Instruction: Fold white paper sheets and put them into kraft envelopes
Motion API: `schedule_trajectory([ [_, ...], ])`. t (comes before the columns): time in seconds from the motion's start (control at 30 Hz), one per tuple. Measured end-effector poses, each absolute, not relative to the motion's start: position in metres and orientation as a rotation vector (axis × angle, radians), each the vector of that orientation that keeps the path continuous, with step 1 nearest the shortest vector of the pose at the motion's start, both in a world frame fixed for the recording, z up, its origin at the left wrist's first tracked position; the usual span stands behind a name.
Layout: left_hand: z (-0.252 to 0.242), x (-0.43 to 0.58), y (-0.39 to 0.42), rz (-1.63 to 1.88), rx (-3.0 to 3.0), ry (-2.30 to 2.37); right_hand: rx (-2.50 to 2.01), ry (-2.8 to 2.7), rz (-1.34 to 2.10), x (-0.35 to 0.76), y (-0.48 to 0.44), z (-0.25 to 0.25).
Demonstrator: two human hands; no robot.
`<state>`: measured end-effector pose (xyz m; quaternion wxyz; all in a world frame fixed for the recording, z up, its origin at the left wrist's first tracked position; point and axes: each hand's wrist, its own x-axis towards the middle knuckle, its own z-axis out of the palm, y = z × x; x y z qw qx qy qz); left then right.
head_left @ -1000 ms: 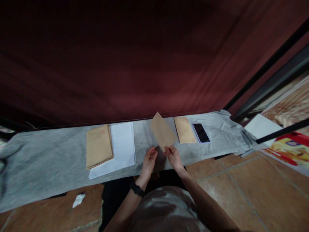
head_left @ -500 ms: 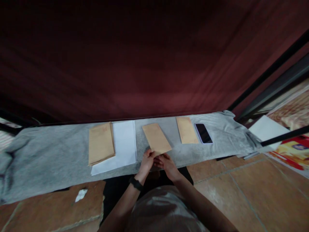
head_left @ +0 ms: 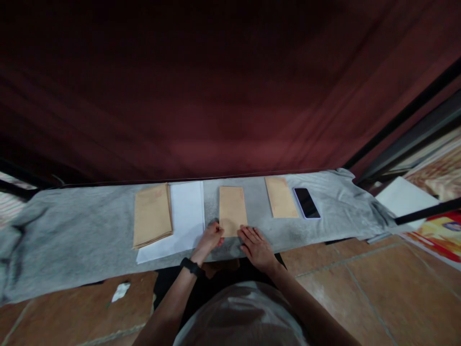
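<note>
A brown paper envelope lies upright in front of me on the grey cloth, its near end between my hands. My left hand, with a black band on the wrist, pinches the envelope's lower left corner. Fingers spread, my right hand rests with its fingertips on the lower right corner. To the left, a stack of brown envelopes partly covers white paper sheets. Another brown envelope lies to the right, beside a phone with a dark screen.
The grey cloth covers a long narrow surface against a dark red panel. Black bars run along the right side. A crumpled white tissue lies on the tiled floor. A red and yellow package is at far right.
The middle envelope has turned from a slant to nearly straight. My hands have moved apart to its two near corners, and my right hand's fingers have spread out.
</note>
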<state>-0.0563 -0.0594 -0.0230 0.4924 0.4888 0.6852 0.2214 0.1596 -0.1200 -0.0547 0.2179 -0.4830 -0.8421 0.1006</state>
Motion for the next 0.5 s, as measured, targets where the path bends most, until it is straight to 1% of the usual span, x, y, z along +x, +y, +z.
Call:
schedule_trajectory([
  [0.07,-0.018,-0.055,-0.062,0.537,1.364,1.831,-1.337,-2.399,0.214,0.159,-0.121,-0.059],
  [0.17,-0.015,-0.042,-0.063,0.499,1.936,1.985,-1.341,-2.42,0.158,0.158,-0.122,-0.065],
  [0.23,-0.021,-0.028,-0.059,0.484,2.292,1.816,-1.34,-2.413,0.142,0.158,-0.121,-0.067],
  [0.3,-0.031,-0.015,-0.051,0.471,2.501,1.605,-1.34,-2.393,0.142,0.158,-0.12,-0.069],
  [0.37,-0.044,-0.005,-0.04,0.423,2.586,1.523,-1.335,-2.373,0.15,0.158,-0.12,-0.07],
  [0.5,-0.062,0.004,-0.005,0.363,2.627,1.529,-1.335,-2.346,0.156,0.157,-0.119,-0.069],
])
